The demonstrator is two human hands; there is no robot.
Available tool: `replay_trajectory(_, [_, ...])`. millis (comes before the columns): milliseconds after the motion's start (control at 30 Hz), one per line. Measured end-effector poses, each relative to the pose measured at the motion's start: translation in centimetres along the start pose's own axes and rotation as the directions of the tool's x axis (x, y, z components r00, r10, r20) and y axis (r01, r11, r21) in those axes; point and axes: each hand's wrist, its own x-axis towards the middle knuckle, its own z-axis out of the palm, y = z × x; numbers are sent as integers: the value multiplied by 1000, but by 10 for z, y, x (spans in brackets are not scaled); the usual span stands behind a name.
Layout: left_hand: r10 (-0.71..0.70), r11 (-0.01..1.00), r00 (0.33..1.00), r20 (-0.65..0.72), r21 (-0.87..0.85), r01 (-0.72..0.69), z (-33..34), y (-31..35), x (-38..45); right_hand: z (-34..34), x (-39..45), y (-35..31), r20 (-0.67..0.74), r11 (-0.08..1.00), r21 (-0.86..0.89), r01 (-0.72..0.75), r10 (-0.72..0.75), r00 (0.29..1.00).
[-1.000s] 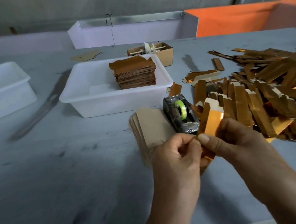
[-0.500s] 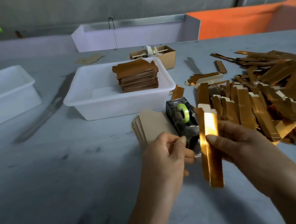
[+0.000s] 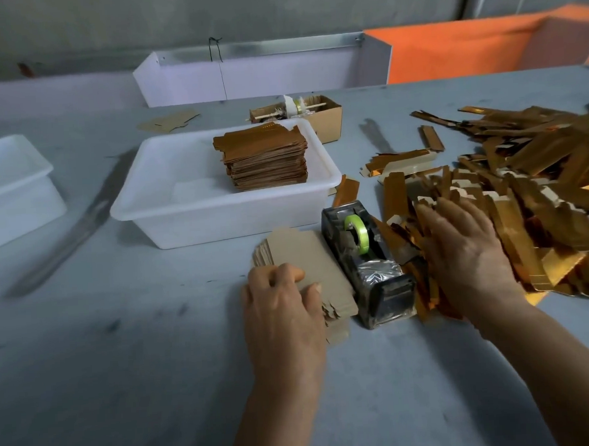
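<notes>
we see the left hand (image 3: 284,312) just left of the tape dispenser (image 3: 367,263), fingers curled over the near edge of a stack of card blanks (image 3: 308,256), thumb pressing the top sheet; the blanks are matte brown, flat, with notched ends, and the stack touches the dispenser's side. right of the dispenser, the right hand (image 3: 468,254) lies flat with fingers straight and slightly spread on a pile of gold pieces (image 3: 540,189), long, narrow, mirror-shiny strips heaped loosely. the dispenser itself is a dark, glossy block carrying a lime-green roll. behind it stands a smooth white plastic tub (image 3: 201,227) holding a neat stack of coppery sheets (image 3: 266,159), and farther back a small corrugated cardboard box (image 3: 328,122). everything rests on a scuffed grey table (image 3: 123,368); beyond it are a rough grey wall and an orange panel.
</notes>
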Motion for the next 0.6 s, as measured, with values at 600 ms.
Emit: replay_trajectory(600, [-170, 953, 985, -9, -257, 162, 8, -9, 13, 24, 77, 77, 310, 856, -492, 160, 1, 951])
